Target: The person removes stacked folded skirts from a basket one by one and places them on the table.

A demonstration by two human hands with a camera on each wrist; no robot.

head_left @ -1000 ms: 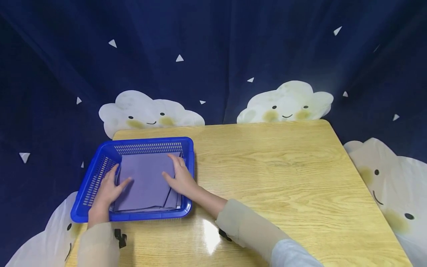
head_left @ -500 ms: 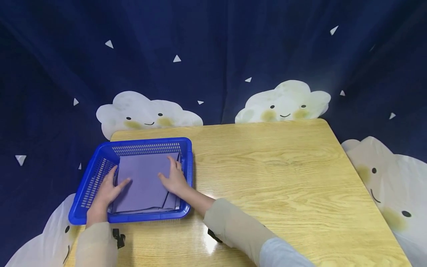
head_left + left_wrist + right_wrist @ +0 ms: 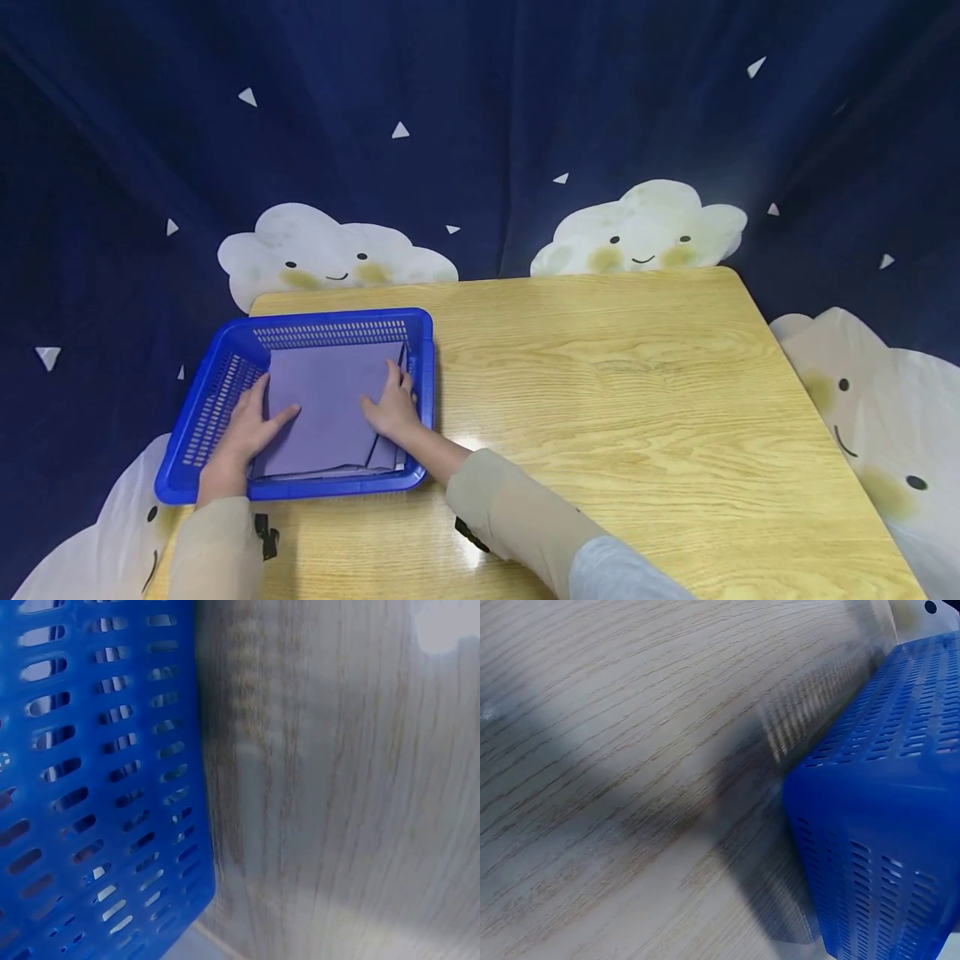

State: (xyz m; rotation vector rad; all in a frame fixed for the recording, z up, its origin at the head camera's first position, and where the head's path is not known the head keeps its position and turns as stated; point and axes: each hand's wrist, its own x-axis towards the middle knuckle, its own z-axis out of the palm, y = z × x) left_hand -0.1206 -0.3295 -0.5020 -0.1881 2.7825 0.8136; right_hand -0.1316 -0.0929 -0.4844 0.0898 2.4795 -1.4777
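Note:
A blue plastic basket [image 3: 426,400] with slotted walls stands at the left of the table. Inside it lies a stack of flat purple pieces [image 3: 330,400], their material hard to tell, with uneven dark edges at the front and right. The left hand [image 3: 243,433] reaches over the near rim, fingers along the stack's left edge and thumb spread over its top. From the right, the right hand [image 3: 393,408] reaches in, fingers at the stack's right edge and thumb toward its top. The fingertips are partly hidden. Both wrist views show the basket's outer walls and no hand.
The wooden table [image 3: 622,400] extends to the right of the basket. A dark blue curtain [image 3: 480,142] with white clouds and triangles hangs behind and at both sides. Black straps [image 3: 266,536] show below the sleeves.
The right hand has shifted slightly left and its fingers have drawn a little nearer along the stack's right edge. The left hand, basket and stack have hardly moved.

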